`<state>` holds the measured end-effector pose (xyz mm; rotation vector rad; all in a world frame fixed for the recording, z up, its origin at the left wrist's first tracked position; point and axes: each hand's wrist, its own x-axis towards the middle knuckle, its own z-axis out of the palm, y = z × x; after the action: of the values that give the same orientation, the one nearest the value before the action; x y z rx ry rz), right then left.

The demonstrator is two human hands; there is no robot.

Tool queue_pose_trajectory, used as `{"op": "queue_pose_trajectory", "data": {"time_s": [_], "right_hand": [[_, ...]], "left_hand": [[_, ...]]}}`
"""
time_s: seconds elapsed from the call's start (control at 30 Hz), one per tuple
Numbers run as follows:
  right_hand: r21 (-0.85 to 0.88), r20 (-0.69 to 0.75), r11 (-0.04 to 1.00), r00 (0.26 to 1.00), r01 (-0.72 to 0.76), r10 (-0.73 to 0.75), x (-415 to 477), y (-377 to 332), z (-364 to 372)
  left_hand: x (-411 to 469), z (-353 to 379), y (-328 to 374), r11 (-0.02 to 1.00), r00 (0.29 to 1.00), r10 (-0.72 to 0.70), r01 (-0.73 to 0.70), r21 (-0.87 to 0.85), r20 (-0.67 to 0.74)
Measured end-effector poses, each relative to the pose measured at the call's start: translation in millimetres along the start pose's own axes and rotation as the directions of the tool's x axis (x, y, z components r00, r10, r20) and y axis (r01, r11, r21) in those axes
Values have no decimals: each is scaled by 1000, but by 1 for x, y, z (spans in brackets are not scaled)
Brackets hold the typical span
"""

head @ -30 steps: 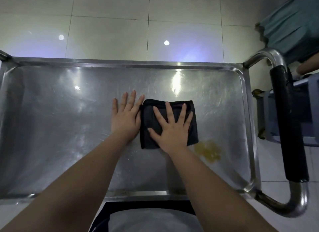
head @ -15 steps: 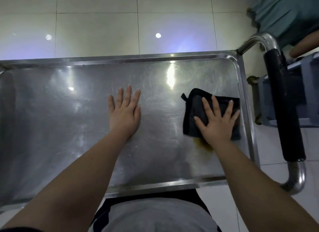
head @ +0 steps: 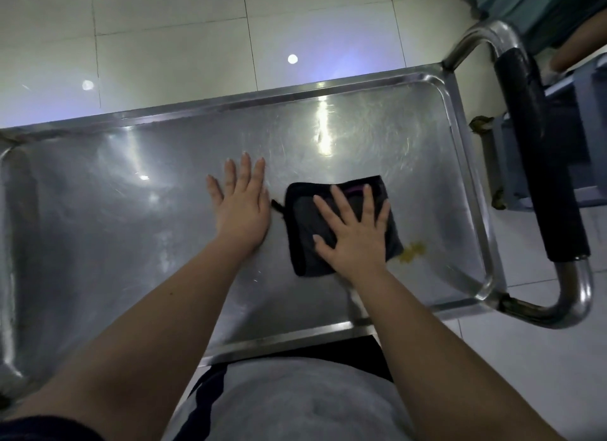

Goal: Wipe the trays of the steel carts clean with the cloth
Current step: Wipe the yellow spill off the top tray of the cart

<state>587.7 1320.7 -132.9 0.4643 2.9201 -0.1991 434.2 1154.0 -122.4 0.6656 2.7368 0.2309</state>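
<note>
A steel cart tray point(head: 98, 184) fills the view below me. A folded black cloth point(head: 303, 230) lies flat on it, right of centre. My right hand point(head: 353, 234) presses on the cloth with its fingers spread and straight. My left hand point(head: 241, 204) rests flat on the bare steel just left of the cloth, fingers straight, holding nothing. A small yellow stain point(head: 412, 252) shows on the tray just right of the cloth's lower corner.
The cart's steel handle with a black grip point(head: 538, 158) runs along the tray's right end. A blue-grey cart or bin point(head: 578, 145) stands beyond it, with teal fabric point(head: 538, 4) at the top right. Pale floor tiles point(head: 164, 46) lie past the far rim.
My right hand slid the cloth right across the yellow stain, then back left towards the centre; the stain looks smaller. My left hand stayed flat in place.
</note>
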Motion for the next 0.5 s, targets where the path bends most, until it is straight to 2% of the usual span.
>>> {"op": "queue_pose_trajectory", "data": {"time_s": [0.13,0.2,0.27,0.4,0.5], "right_hand": [[-58,34,973,973,-225,227,-10,62,-3],[-73,57,941,941,-329,333,-23,95,-6],[-45,56,928,927,-369,371,-34,113,-8],[-21,62,966,964,-259,260,-40,103,-7],[9,30,999,999,-43,43,-56,71,-1]], "left_hand": [[-9,10,36,983,985,174,-173,-68,10],[-19,22,50,969,969,246,-245,-22,38],[-27,32,56,964,964,263,-264,33,33],[-26,37,49,962,964,267,-266,59,-8],[-26,39,47,957,959,284,-282,70,-22]]}}
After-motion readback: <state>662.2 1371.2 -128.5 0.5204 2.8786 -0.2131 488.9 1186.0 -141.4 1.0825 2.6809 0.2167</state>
